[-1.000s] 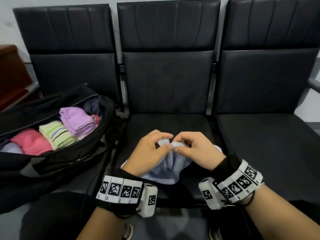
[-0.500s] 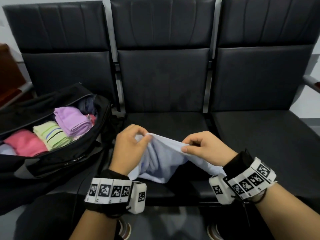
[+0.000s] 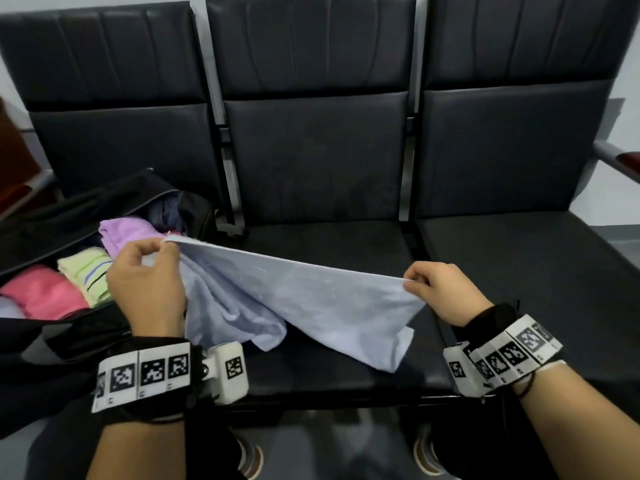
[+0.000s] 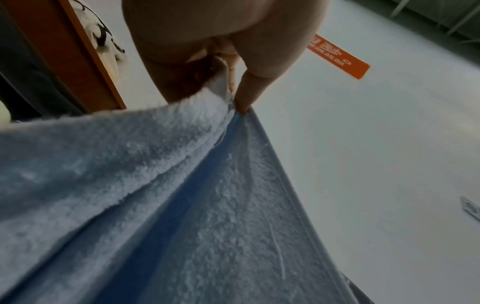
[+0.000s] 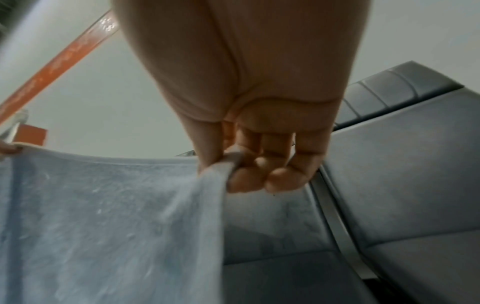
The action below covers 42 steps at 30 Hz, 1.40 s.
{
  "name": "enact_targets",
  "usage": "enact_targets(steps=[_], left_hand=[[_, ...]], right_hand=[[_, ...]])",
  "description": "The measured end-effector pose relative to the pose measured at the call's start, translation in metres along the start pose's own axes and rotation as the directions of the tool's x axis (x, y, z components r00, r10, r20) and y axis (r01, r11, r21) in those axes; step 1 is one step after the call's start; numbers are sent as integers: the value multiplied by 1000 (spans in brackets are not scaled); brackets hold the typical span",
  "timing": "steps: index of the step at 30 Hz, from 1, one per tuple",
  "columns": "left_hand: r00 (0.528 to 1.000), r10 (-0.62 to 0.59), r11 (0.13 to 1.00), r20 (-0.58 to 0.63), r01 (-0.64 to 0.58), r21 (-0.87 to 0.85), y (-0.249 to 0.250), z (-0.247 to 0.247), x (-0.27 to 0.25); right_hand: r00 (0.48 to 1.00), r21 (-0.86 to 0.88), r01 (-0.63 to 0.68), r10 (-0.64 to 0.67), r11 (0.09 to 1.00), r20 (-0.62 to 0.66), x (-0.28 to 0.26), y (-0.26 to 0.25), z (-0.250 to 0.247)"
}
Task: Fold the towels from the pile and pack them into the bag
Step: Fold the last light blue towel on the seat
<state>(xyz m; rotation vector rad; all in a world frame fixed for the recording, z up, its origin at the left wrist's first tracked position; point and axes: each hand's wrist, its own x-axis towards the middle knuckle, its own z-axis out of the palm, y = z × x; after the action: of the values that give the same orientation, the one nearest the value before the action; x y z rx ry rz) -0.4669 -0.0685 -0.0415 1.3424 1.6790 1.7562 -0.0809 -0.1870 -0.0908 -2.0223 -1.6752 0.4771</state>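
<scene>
A light blue towel (image 3: 294,299) hangs stretched between my two hands above the middle seat, its lower part draping onto the cushion. My left hand (image 3: 162,247) pinches one top corner, seen close in the left wrist view as the towel (image 4: 182,195) held at my left hand (image 4: 233,98). My right hand (image 3: 414,280) pinches the other top corner; the right wrist view shows my right hand (image 5: 228,166) with thumb and curled fingers on the towel (image 5: 103,216). An open black bag (image 3: 86,327) on the left seat holds folded purple (image 3: 128,233), striped yellow-green (image 3: 86,275) and pink (image 3: 41,292) towels.
Three black padded seats stand in a row; the right seat (image 3: 536,271) carries nothing. Metal frame bars (image 3: 407,168) separate the seats. An armrest (image 3: 620,164) sticks out at far right. My shoes (image 3: 424,455) show on the floor below.
My hands have moved apart and risen from a bunched grip at the middle of the seat, spreading the blue towel's top edge out between them. The view has come closer.
</scene>
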Motion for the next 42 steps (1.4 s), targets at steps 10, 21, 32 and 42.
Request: enact_targets(steps=[10, 21, 32, 42], left_hand=[[936, 164, 985, 312, -175, 5, 41, 40, -37], [583, 203, 976, 787, -183, -117, 49, 52, -80], [473, 232, 973, 850, -111, -203, 57, 35, -85], [526, 401, 887, 750, -429, -172, 52, 35, -78]], right_hand=[[961, 802, 210, -268, 559, -66, -11, -82, -26], [932, 519, 338, -355, 785, -71, -9, -118, 2], [948, 444, 317, -288, 838, -134, -7, -126, 19], [927, 420, 355, -373, 836, -41, -7, -123, 23]])
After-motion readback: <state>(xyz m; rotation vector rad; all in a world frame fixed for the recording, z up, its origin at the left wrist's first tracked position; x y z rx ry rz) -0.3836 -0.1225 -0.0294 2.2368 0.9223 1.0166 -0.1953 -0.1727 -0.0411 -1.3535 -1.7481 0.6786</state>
